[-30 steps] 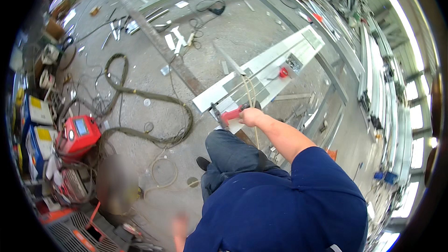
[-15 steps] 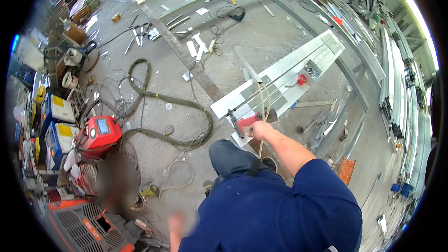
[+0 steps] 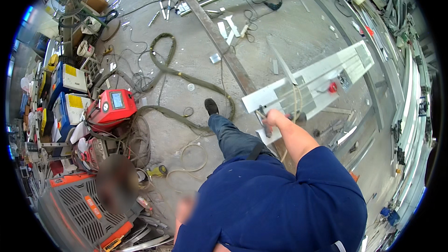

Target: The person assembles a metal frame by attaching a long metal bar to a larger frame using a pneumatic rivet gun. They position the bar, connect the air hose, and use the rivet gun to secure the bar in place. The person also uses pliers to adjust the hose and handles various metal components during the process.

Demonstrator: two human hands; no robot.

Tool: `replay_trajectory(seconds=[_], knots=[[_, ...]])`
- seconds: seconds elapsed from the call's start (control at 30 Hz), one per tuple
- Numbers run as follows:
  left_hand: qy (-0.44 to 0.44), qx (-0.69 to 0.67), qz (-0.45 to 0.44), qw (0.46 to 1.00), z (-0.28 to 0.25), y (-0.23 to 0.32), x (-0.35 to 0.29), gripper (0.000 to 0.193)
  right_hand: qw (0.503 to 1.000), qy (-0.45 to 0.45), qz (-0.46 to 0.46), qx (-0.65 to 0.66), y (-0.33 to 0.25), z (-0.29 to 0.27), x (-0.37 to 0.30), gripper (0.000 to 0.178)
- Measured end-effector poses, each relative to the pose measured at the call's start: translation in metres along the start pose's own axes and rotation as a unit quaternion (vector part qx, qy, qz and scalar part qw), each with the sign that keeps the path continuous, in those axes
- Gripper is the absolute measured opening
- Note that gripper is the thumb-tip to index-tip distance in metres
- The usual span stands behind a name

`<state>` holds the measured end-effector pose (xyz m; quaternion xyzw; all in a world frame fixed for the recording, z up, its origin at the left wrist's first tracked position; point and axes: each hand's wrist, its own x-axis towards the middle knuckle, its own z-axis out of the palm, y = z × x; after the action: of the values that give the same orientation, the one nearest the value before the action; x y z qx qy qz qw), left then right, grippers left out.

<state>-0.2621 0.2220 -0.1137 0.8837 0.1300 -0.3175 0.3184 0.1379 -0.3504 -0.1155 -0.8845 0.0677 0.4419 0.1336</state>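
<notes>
My right hand (image 3: 276,118) is closed around a red and black power drill (image 3: 267,129), blurred by motion. The drill's dark front end is over the near left end of a stack of long light metal panels (image 3: 261,94). A pale hose or cord (image 3: 296,100) hangs down beside my wrist across the panels. On the panels lie a small round red object (image 3: 332,87) and a tray of small metal parts (image 3: 344,80). My left hand (image 3: 185,208) is low at my left side, away from the panels; its fingers are smeared and seem to touch nothing visible.
A thick dark cable (image 3: 198,80) loops over the floor beside my shoe (image 3: 211,106). To the left stand a red machine with a screen (image 3: 112,107) and a grey-orange slatted unit (image 3: 74,207). Steel beams (image 3: 219,42) frame the floor; metal profiles (image 3: 410,112) are stacked at right.
The view has swung left, so the scene sits further right. My leg has stepped out to the left. The drill remains in my right hand, now more blurred; my left hand stays low.
</notes>
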Motion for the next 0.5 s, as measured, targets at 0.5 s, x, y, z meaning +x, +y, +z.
replay_trajectory(seconds=[0.5], knots=[[0.111,0.299,0.347,0.882,-0.282,0.104,0.298,0.012,0.979,-0.013,0.174,0.106,-0.03,-0.069,0.155,0.058]])
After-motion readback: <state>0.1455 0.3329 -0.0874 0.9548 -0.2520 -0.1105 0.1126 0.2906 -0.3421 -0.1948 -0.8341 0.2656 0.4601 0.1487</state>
